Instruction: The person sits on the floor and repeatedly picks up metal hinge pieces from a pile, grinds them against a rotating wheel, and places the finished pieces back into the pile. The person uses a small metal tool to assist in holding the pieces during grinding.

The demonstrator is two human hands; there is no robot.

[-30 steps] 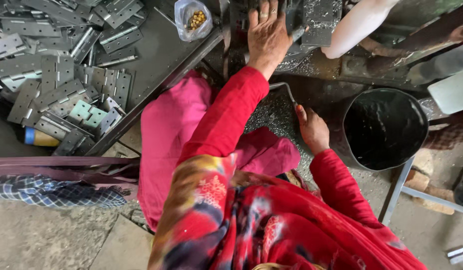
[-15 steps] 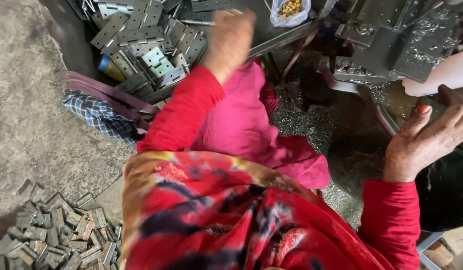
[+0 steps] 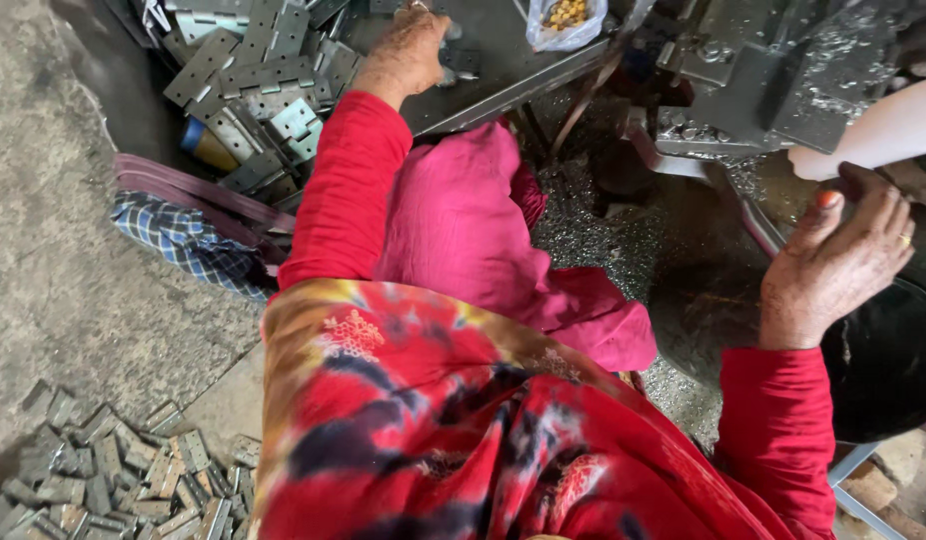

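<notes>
Just beyond the left hand (image 3: 408, 48) a clear plastic bag (image 3: 566, 22) holds small yellow pieces. That hand rests knuckles-up on the grey metal tray (image 3: 503, 60); whether it grips anything cannot be told. A heap of flat metal hinge plates (image 3: 258, 75) lies just left of it. The right hand (image 3: 838, 262) is spread wide, empty, above a black bucket (image 3: 888, 370).

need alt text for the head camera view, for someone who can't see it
A person in red sleeves reaches the left hand onto a metal tray beside stacked grey hinge plates, while the right hand rests open above a black bucket. More plates lie on the concrete floor.
</notes>
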